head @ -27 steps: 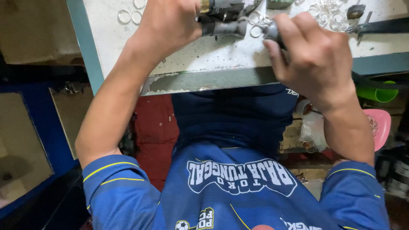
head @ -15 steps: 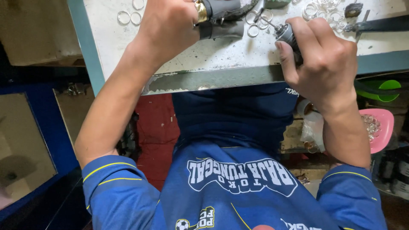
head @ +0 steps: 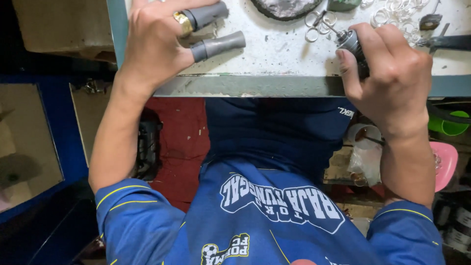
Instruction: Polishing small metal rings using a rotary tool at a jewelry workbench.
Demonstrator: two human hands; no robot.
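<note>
My left hand (head: pixel 157 46) rests on the white workbench (head: pixel 274 54) at the upper left. Two of its fingers wear grey rubber sleeves (head: pixel 218 45), and a gold ring (head: pixel 182 22) is pinched at the base of the upper sleeve. My right hand (head: pixel 390 78) is closed around a dark rotary tool handpiece (head: pixel 350 41), whose thin tip points up-left toward several loose silver rings (head: pixel 318 20). The two hands are well apart.
A dark round dish (head: pixel 284 7) sits at the bench's far edge. More silver rings (head: pixel 395 9) and a dark hand tool (head: pixel 449 41) lie at the right. Below the bench on the right are a green cup (head: pixel 454 126), a pink dish (head: pixel 445 164) and a plastic bag (head: pixel 365 157).
The hands have drawn apart: the tool in my right hand has pulled away from the ring in my left hand. Both hands now sit lower in view.
</note>
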